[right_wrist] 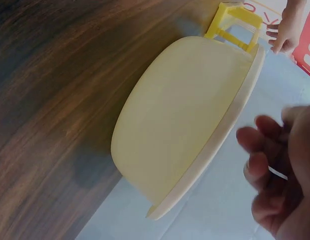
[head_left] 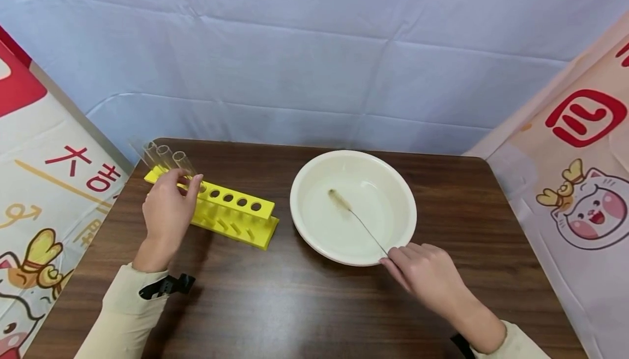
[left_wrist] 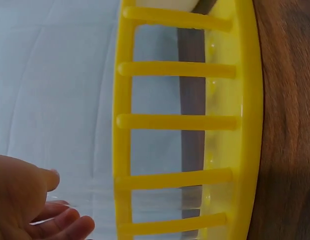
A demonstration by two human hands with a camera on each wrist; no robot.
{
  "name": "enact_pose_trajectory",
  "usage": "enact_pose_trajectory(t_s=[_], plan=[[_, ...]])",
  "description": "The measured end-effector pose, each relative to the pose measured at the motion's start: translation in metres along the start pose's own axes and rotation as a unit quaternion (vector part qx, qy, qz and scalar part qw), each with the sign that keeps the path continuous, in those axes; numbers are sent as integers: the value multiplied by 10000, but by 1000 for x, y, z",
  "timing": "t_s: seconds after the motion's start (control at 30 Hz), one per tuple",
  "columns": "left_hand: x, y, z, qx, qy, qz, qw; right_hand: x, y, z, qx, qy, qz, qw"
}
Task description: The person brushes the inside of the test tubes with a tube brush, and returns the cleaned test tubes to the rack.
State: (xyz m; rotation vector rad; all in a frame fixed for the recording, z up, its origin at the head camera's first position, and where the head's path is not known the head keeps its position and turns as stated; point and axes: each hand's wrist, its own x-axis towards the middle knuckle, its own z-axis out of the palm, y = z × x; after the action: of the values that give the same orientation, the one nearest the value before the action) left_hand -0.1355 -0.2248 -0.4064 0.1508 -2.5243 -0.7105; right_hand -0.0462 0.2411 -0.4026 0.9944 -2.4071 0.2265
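In the head view a yellow test tube rack [head_left: 239, 203] stands at the left of the table, with several clear test tubes [head_left: 182, 161] in its far-left holes. My left hand [head_left: 169, 203] is at the nearest tube, thumb and fingers around its upper part. The left wrist view shows the rack's pegs [left_wrist: 177, 121] close up beside the left hand [left_wrist: 29, 200]. With my right hand [head_left: 425, 277] I pinch the wire handle of a test tube brush [head_left: 339, 199]. Its bristled head lies over the inside of a white basin [head_left: 352, 252]; the fingers are at the basin's near rim.
All of this stands on a dark wooden table [head_left: 265, 299]. A pale cloth [head_left: 295, 64] hangs behind the back edge. Printed panels with cartoon figures flank the left and right sides [head_left: 589, 217].
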Motion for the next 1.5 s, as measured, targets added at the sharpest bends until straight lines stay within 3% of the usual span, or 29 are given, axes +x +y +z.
enact_pose_trajectory(t_s=[0.17,0.57,1.03,1.27,1.5], plan=[[0,0,2,170,124,30,9998,2,3,-4,-269,466,447,9975],[1,0,4,-16,396,196,9990,4,17,-16,-372,811,1474,9851],[5,6,-3,62,807,494,9955,4,27,-17,-271,1139,1663,9791],[11,7,-6,-144,1146,871,9895,4,32,-21,-57,1247,1888,9740],[18,17,-10,-401,1419,1263,9810,6,37,-27,84,1473,2198,9643]])
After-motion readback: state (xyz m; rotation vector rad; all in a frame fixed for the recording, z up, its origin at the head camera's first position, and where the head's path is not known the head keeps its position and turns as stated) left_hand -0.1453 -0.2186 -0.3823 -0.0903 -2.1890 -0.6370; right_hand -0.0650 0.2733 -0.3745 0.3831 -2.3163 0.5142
